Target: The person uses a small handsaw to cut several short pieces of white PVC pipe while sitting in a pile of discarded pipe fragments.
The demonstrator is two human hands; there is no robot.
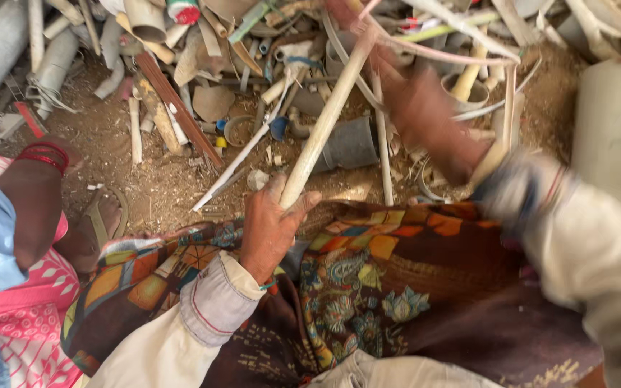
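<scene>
My left hand (271, 228) grips the near end of a long pale pipe (332, 108) that slants up and away over the ground. My right hand (425, 118) is blurred with motion, stretched out over the scrap heap near thin pale strips (461, 54); whether it holds any of them I cannot tell. Both arms wear cream sleeves. A patterned multicoloured cloth (368, 273) covers my lap below the hands.
A heap of cut plastic pipes, fittings and strips (203, 65) lies on sandy ground. A wide grey pipe (612, 129) stands at right. At left sits another person in pink striped clothing (30, 316), their arm with red bangles (43, 154), a sandalled foot (98, 226).
</scene>
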